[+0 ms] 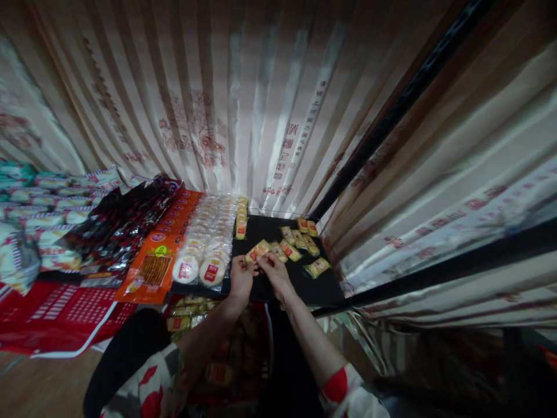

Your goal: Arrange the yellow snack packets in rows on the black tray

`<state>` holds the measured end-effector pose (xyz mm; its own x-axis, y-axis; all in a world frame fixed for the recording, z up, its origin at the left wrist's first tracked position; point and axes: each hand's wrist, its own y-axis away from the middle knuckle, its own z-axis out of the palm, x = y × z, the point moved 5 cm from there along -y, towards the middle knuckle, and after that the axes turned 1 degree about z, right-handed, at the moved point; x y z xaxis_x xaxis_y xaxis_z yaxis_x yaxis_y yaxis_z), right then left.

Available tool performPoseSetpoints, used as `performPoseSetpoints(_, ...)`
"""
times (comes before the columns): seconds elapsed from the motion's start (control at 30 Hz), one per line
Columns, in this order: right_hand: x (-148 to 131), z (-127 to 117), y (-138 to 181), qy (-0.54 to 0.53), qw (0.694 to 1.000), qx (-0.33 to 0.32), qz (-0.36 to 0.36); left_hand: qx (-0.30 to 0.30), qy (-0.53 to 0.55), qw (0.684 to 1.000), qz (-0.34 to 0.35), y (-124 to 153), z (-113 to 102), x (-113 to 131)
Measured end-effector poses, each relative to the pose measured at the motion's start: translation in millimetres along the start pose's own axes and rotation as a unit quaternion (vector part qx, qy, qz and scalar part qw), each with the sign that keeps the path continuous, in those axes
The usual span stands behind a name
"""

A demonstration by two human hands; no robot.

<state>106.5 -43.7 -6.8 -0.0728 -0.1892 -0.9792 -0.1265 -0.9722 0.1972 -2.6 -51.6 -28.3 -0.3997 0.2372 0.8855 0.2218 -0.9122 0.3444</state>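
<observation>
While a pale pleated curtain (261,98) fills the backdrop, all the action is down on the black board (315,293)! Orange snack bags (150,270) overlap on the left, rows of round crackers (187,269) lie beside them, and in over the near edge come two hands. Left hand (242,276) pinching, right hand (274,270) pinching too, and it's one yellow packet (257,252) between them, over the board, just left of the loose packets (317,267). Good technique, I'd say, means a light grip at the wrapper's edges with no squeeze on the middle, since the contents may well crumble; keep both wrists clear of the neighbours and the printed side up. Now the tricky viewing: below the board, shadow swallows most of the stock (178,323). Sleeves (348,395) run out of frame. Does the held packet touch the board? Can't tell. Its small print? Too blurred to read.
</observation>
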Motion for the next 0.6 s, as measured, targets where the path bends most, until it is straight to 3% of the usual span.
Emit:
performPoseSetpoints(0.17, 0, 6, -29, 0.152, 0.986, -0.002, -0.069, 0.022, -0.007, 0.999, -0.024, -5, -1, -7)
performPoseSetpoints(0.27, -4, 9, -52, 0.308, 0.944, 0.015, -0.119, 0.05, -0.047, 0.997, -0.037, -8, -5, -11)
performPoseSetpoints(0.37, -4, 17, -70, 0.407, 0.902, 0.026, -0.143, 0.037, -0.065, 0.996, -0.045, -12, -4, -12)
performPoseSetpoints(0.6, 5, 39, -87, 0.425, 0.889, 0.015, -0.172, -0.039, -0.044, 0.998, 0.01, -26, 6, -2)
